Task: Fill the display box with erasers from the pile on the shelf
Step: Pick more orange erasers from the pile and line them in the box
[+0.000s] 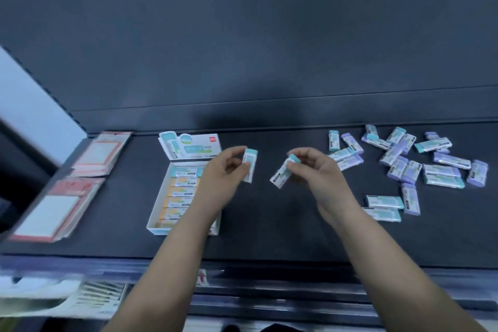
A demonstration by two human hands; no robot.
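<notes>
My forearms reach in over the front lip of the shelf (269, 248). My left hand (223, 170) is closed around a teal-capped eraser (249, 166), thumb and fingertips pinching its long sides so it stands nearly upright just off the right edge of the display box (159, 213). My right hand (315, 170) is closed on a second eraser (282, 173), pinched at its teal end so the sleeved body slants down and to the left. Both erasers are off the shelf, held apart from each other between the box and the pile.

These feel like light, stiff little blocks, I judge: a paper sleeve over a firm core, with no give to worry about and nothing fragile. The sleeve looks smooth, so a grip on the end alone may let the block swing or slide; the steadier hold is across the long sides near the middle, as my left hand has it.

The box lies open below my left wrist, its lid flap (188, 145) folded up at the far end. One column already holds orange-sleeved erasers (182, 193) laid crosswise, with a teal one at the far end; my arm hides the right part of the box, so I cannot tell how much room is left.

Farther right, the pile (420, 167) of teal and purple erasers lies scattered, well apart from the box. Packs of red-edged notepads (99, 153) sit at the far left.
</notes>
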